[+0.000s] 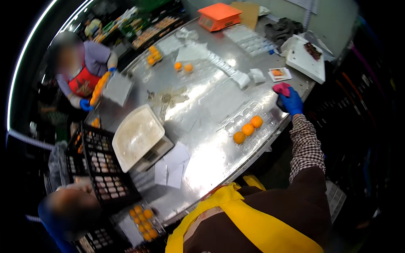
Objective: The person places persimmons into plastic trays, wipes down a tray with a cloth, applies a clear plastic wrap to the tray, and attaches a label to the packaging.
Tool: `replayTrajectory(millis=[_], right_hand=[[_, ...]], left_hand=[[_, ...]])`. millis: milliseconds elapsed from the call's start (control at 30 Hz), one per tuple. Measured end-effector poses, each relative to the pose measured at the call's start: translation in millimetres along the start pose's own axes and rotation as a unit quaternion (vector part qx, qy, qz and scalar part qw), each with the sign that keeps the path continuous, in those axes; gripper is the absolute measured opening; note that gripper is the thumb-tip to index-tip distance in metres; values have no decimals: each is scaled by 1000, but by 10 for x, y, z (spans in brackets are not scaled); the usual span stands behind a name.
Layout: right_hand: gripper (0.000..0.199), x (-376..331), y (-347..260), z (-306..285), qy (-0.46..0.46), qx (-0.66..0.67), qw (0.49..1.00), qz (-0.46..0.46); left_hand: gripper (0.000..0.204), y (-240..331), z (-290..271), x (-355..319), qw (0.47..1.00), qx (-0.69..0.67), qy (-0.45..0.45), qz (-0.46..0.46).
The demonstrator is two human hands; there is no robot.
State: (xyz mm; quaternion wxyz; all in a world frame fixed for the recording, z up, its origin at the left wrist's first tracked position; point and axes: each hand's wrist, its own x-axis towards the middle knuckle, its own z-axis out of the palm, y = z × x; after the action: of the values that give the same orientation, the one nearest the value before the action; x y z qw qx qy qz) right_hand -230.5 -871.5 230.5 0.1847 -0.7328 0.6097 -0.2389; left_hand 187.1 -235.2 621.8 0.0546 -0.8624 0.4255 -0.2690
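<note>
My right hand (290, 102), in a blue glove, reaches out to the right edge of the shiny metal table (211, 156) and grips a pink cloth (282, 88) that lies on the tabletop. Just left of it and nearer to me lies a clear plastic tray (236, 120) with three orange fruits (248, 129) in a diagonal row. My left hand is out of view. My checked sleeve and a yellow apron fill the lower right.
A white scale (137, 137) stands mid-table with paper sheets (173, 166) beside it. An orange scale (219, 17), empty clear trays (249, 40) and a white board (306, 59) lie at the far end. One person (82, 71) at the far left carries fruits; another person (69, 217) is near black crates (101, 166).
</note>
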Motion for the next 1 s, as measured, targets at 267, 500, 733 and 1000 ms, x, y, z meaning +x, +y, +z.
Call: replayTrajectory(millis=[267, 500, 733, 1000], right_hand=[[52, 58, -109, -115, 46, -197, 948, -247], [45, -1416, -1902, 643, -416, 260, 779, -391], [67, -2595, -2415, 1209, -512, 342, 683, -393], [68, -2675, -2621, 1237, -753, 407, 508, -95]], left_hand=[[37, 1675, 970, 626, 963, -150, -224, 14], [43, 1807, 1850, -54, 802, -369, -388, -264], [46, 1768, 1926, -195, 812, -330, -389, -284], [35, 1788, 1794, -397, 645, -573, -362, -353]])
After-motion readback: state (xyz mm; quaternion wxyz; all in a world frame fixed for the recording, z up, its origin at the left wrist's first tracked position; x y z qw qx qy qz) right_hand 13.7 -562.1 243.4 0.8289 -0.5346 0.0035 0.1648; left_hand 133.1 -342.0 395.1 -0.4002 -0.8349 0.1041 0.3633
